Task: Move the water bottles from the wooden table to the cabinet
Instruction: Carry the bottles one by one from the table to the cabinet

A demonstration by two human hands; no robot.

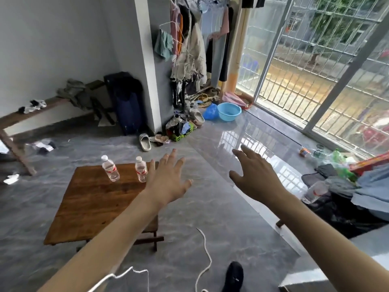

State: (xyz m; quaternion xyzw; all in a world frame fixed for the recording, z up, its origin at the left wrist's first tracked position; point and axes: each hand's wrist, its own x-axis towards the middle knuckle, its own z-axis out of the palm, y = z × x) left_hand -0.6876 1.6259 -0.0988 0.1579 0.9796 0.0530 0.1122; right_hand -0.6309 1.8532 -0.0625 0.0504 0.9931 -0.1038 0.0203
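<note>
Both hands empty, fingers spread: left hand (168, 182) just right of the near water bottle (141, 169); right hand (254, 171) well apart over the floor. Second water bottle (110, 168) stands upright beside it on the wooden table (88, 205), both capped.

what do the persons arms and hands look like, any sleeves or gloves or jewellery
Both forearms are bare, with no sleeve in view. The left hand and right hand wear no gloves, and no rings, watch or bracelet show.
</note>
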